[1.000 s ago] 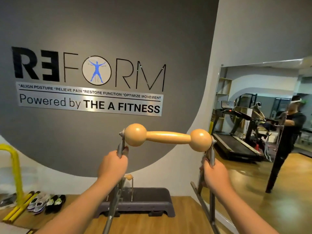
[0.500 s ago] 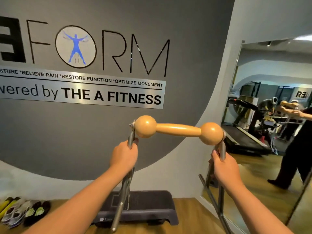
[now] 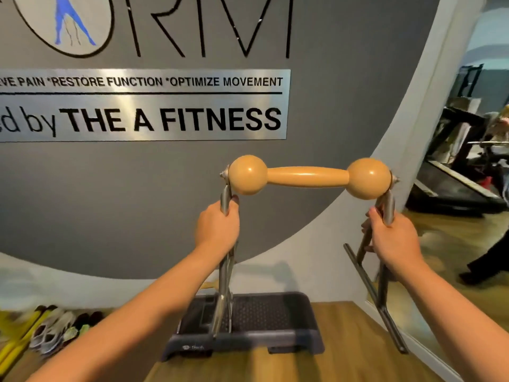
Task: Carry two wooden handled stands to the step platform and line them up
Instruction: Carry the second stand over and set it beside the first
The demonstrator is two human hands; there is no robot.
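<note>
I carry a wooden handled stand (image 3: 307,176) in the air: a tan bar with a ball at each end on two metal legs. My left hand (image 3: 219,228) grips its left leg just under the left ball. My right hand (image 3: 391,238) grips the right leg below the right ball. The dark step platform (image 3: 264,321) lies on the wooden floor below, against the wall. A second stand seems to stand on the platform, mostly hidden behind my left arm and the held leg; only a tan tip (image 3: 209,285) shows.
The grey wall with the large sign (image 3: 143,106) is close ahead. Shoes (image 3: 57,329) and yellow bars (image 3: 16,337) lie on the floor at the left. A wall mirror (image 3: 468,161) at the right reflects a treadmill and a person.
The wall and the step platform have come closer and larger in view. The held stand has shifted right and levelled out, both hands keeping their grip on the legs.
</note>
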